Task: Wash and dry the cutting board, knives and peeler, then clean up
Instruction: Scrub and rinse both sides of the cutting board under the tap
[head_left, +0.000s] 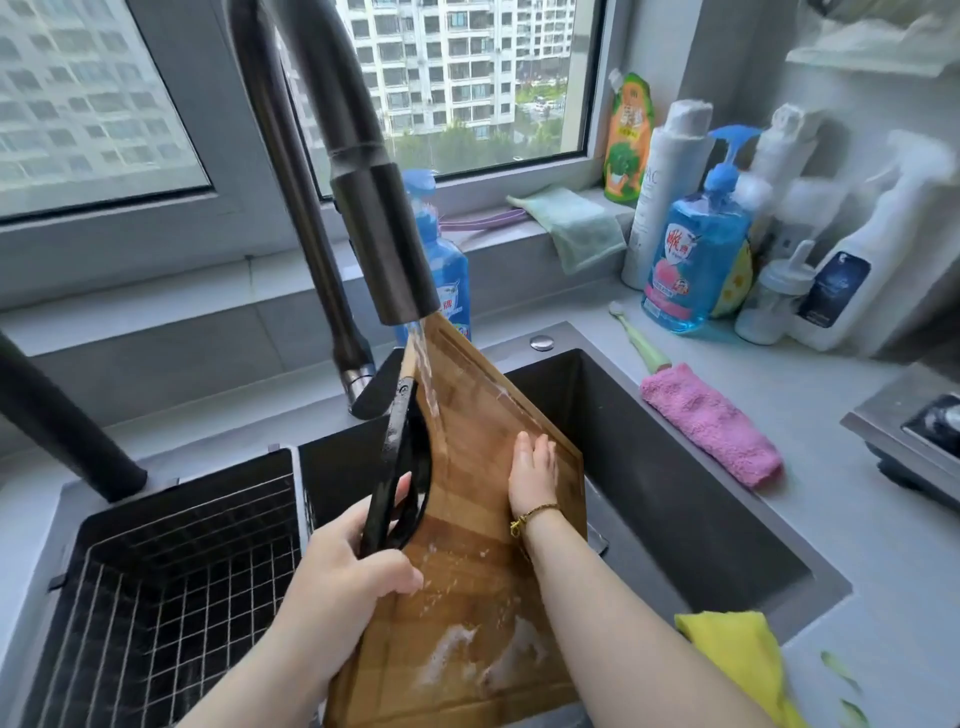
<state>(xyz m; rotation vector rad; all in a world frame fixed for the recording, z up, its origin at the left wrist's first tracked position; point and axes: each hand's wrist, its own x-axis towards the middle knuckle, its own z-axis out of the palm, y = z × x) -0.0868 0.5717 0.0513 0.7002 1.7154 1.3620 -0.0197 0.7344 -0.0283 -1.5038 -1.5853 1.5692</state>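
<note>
- Cutting board stood tilted in sink under running faucet; water hit its upper face.
- Left grip clenched round board's black edge handle; right grip released, fingers flat on the wood.
- Suds on lower face: rinse approx. half done, by est.
- Knives, peeler not in view; drying & clean-up left.

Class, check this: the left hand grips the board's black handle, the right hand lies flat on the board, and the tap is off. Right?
No: the head view shows the tap running onto the board; the left hand and right hand are as stated.
</note>
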